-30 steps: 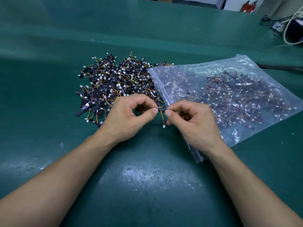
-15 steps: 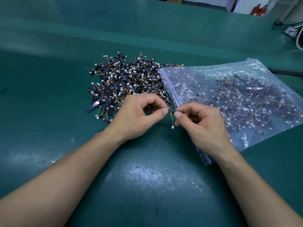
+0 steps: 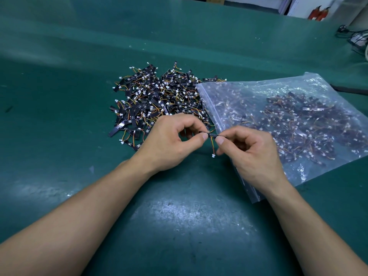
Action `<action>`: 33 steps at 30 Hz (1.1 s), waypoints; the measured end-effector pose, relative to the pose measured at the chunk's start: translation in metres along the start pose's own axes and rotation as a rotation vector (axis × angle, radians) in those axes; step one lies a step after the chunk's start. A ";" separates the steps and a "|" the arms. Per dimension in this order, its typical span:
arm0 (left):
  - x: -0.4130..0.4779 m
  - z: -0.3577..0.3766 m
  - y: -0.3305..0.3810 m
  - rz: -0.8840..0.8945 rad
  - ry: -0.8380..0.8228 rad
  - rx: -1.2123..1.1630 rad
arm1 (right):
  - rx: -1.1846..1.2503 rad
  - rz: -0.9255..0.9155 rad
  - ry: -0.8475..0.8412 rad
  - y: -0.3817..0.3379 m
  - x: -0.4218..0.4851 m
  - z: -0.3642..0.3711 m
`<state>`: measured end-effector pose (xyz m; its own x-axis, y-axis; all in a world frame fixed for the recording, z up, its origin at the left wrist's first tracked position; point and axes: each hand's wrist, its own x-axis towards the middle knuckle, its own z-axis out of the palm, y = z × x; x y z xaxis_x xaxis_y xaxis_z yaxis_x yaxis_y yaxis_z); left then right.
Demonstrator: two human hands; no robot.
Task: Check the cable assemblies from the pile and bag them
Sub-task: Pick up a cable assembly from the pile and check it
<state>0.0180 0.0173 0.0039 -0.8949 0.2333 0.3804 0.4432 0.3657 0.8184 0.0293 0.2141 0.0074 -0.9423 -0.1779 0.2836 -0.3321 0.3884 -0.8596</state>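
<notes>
Checking under way: left hand [image 3: 169, 140] and right hand [image 3: 253, 152] pinch one cable assembly [image 3: 212, 136] by its ends, mid-bench. Bag [image 3: 294, 124] toward the right edge holds many; a large pile [image 3: 159, 100] remains unchecked, roughly half left by my judgement

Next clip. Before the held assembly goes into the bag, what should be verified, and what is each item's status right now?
1. Grip: the cable assembly is pinched between the left hand and the right hand: ok.
2. Its white connector hangs free, clear of the pile: ok.
3. Assembly free of defects: cannot tell, too small.
4. Mouth of the bag open: cannot tell; the right hand hides part of the zip edge.
5. Bag close by, its edge under the right hand: ok.
</notes>
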 end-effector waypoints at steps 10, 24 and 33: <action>0.000 0.001 0.001 -0.015 0.001 0.002 | -0.002 0.011 -0.018 -0.002 0.000 -0.001; 0.000 0.003 0.001 -0.024 0.003 -0.003 | 0.002 -0.001 -0.017 0.002 0.002 -0.004; 0.000 0.004 0.002 -0.026 0.004 -0.002 | -0.014 -0.020 -0.008 0.004 0.002 -0.004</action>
<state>0.0187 0.0211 0.0037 -0.9062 0.2198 0.3611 0.4200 0.3701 0.8287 0.0263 0.2186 0.0063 -0.9352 -0.1925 0.2971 -0.3511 0.3972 -0.8479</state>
